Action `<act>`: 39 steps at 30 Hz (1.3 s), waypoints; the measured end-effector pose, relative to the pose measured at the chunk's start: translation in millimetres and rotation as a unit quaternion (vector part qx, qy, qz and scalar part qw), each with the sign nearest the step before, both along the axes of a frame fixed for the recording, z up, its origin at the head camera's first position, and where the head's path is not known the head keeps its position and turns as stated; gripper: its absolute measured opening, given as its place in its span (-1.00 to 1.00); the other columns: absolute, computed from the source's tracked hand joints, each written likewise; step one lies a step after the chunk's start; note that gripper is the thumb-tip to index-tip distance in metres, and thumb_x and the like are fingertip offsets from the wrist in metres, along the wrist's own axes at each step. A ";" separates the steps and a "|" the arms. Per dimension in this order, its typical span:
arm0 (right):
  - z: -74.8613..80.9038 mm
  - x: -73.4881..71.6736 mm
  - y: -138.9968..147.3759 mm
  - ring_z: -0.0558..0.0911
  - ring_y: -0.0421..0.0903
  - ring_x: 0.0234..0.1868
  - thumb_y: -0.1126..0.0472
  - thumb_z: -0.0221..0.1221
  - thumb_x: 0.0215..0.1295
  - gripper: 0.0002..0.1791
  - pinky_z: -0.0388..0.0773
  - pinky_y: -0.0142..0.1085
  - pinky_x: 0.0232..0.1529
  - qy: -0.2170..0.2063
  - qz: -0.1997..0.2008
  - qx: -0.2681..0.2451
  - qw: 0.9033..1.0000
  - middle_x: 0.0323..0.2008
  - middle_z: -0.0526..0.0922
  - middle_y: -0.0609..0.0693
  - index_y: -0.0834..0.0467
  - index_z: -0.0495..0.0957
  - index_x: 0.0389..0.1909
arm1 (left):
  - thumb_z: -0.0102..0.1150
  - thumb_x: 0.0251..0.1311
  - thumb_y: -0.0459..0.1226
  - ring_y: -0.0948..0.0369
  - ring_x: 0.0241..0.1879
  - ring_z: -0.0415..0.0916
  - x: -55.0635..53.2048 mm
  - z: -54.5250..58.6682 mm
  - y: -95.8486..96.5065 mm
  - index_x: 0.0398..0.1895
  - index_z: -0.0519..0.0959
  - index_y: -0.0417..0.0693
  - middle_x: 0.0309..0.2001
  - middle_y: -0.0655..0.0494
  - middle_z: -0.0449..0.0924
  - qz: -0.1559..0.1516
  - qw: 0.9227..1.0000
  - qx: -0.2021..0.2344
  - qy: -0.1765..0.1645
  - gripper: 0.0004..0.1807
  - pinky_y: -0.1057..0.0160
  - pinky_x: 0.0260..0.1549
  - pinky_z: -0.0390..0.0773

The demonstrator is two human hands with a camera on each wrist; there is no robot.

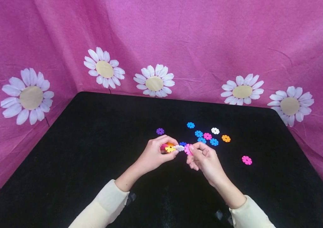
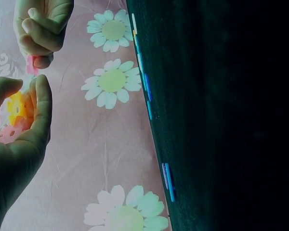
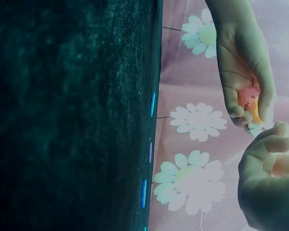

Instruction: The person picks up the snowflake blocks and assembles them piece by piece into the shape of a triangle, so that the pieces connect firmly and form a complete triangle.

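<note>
Above the black table, my left hand grips a joined chain of notched plastic discs between thumb and fingers. In that chain show a yellow disc, an orange one, a pink one and a white disc pointing right. My right hand pinches a pink notched disc between thumb and index finger, right at the white disc's edge. Its other fingers are curled in. From the left wrist view, the yellow-orange discs sit within the left hand's curve, partly hidden by its fingers.
Beyond the hands, several loose discs lie on the black table: blue, white, orange, pink and purple. Another pink disc lies farther right. A pink daisy-print cloth hangs around the table's edges.
</note>
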State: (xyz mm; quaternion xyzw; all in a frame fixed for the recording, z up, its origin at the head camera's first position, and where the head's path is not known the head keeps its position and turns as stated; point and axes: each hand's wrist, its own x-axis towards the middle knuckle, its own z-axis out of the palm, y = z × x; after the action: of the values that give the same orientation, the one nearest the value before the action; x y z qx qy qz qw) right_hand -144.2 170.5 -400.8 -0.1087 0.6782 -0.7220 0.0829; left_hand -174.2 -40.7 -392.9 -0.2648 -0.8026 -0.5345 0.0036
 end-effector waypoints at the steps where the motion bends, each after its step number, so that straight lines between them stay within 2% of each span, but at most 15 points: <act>1: -0.1 0.1 -0.1 0.55 -0.29 -0.63 0.12 0.05 0.47 -0.88 0.46 -0.58 -0.54 0.002 0.001 -0.001 1.000 -0.56 0.67 -0.19 0.05 0.50 -0.26 | 0.36 0.12 -0.32 0.22 -0.21 0.63 -0.2 -0.2 0.3 -0.11 0.62 -0.06 -0.13 0.05 0.67 0.000 1.000 0.000 0.001 -0.75 0.43 -0.21 0.67; 8: -0.4 1.3 -3.0 0.56 -0.30 -0.62 0.11 0.04 0.48 -0.87 0.47 -0.57 -0.53 0.003 -0.001 -0.002 1.000 -0.55 0.67 -0.19 0.06 0.48 -0.25 | 0.37 0.11 -0.29 0.20 -0.20 0.64 0.8 0.6 3.6 -0.14 0.63 -0.08 -0.14 0.04 0.67 0.000 1.000 0.001 0.022 -0.76 0.43 -0.19 0.66; 13: -0.1 2.7 -7.2 0.57 -0.29 -0.63 0.13 0.06 0.47 -0.88 0.49 -0.57 -0.53 0.018 -0.018 -0.001 1.000 -0.56 0.68 -0.18 0.09 0.48 -0.25 | 0.37 0.10 -0.31 0.22 -0.26 0.63 1.7 0.2 5.3 -0.22 0.64 -0.09 -0.20 0.04 0.67 0.012 0.999 0.009 0.035 -0.82 0.44 -0.24 0.66; 19: 1.8 4.3 -12.9 0.59 -0.27 -0.63 0.15 0.11 0.43 -0.85 0.48 -0.54 -0.56 0.037 -0.044 0.015 0.998 -0.55 0.69 -0.14 0.16 0.48 -0.24 | 0.37 0.10 -0.33 0.24 -0.31 0.64 2.1 0.2 8.6 -0.30 0.65 -0.09 -0.26 0.05 0.68 0.036 0.999 0.019 0.029 -0.88 0.44 -0.28 0.67; 27: 5.5 4.3 -15.4 0.58 -0.25 -0.65 0.15 0.13 0.41 -0.85 0.46 -0.54 -0.59 0.036 -0.058 0.017 0.998 -0.57 0.69 -0.10 0.18 0.49 -0.25 | 0.38 0.08 -0.35 0.23 -0.32 0.66 1.6 -0.5 13.4 -0.31 0.66 -0.08 -0.27 0.05 0.69 0.045 0.998 0.025 0.032 -0.89 0.43 -0.28 0.67; 32: 3.6 2.7 -14.3 0.58 -0.25 -0.64 0.08 0.13 0.41 -0.79 0.47 -0.54 -0.57 0.008 -0.046 0.025 0.999 -0.56 0.69 -0.12 0.16 0.48 -0.25 | 0.39 0.06 -0.36 0.24 -0.31 0.64 1.5 -1.1 12.4 -0.30 0.66 -0.05 -0.27 0.07 0.69 0.054 0.998 0.007 0.030 -0.87 0.45 -0.29 0.66; 39: 1.5 0.7 -10.9 0.57 -0.23 -0.63 0.00 0.12 0.41 -0.74 0.46 -0.54 -0.55 -0.025 -0.039 0.029 0.998 -0.56 0.67 -0.14 0.14 0.47 -0.24 | 0.43 0.04 -0.27 0.24 -0.20 0.64 0.3 0.9 8.5 -0.17 0.64 -0.01 -0.17 0.10 0.69 0.039 0.999 -0.028 0.022 -0.74 0.43 -0.21 0.66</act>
State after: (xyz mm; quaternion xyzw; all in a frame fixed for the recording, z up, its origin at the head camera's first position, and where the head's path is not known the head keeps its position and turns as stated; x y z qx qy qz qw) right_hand -143.6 159.6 -399.3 -0.0615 0.7005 -0.7071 0.0742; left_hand -173.8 -32.3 -392.0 -0.2451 -0.8264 -0.5057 0.0345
